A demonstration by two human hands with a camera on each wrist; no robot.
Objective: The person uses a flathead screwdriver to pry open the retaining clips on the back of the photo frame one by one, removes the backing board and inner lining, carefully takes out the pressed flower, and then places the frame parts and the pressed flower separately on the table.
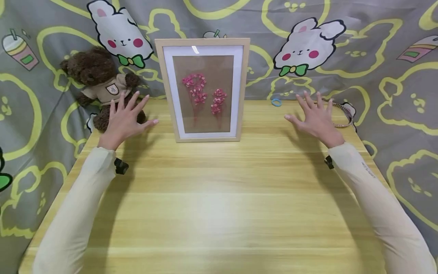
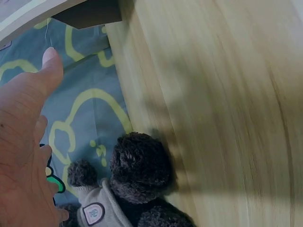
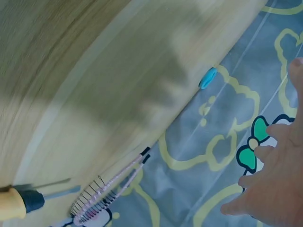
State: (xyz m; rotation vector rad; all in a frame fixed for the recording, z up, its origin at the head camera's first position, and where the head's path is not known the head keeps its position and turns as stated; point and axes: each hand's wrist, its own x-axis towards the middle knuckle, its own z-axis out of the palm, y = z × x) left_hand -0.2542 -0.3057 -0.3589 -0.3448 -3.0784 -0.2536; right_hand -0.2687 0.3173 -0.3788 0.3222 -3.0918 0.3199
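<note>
My left hand (image 1: 124, 118) is raised over the back left of the table with its fingers spread and holds nothing. It is nearest to a brown teddy bear (image 1: 90, 68) in a beige shirt, partly hidden behind the hand. Beside it stands a wooden picture frame (image 1: 205, 91) with pink dried flowers behind glass, upright. My right hand (image 1: 315, 118), fingers also spread and holding nothing, hovers at the back right. Around it are a toothed headband (image 1: 349, 114), partly covered by the hand, and a small blue ring (image 3: 207, 79) at the table's back edge.
A wooden table (image 1: 219, 213) backs onto a grey curtain (image 1: 239, 23) printed with rabbits and yellow outlines. In the right wrist view, a tool with a yellow handle (image 3: 12, 203) and a metal shaft lies near the headband. The frame has a dark support (image 2: 90, 14) behind it.
</note>
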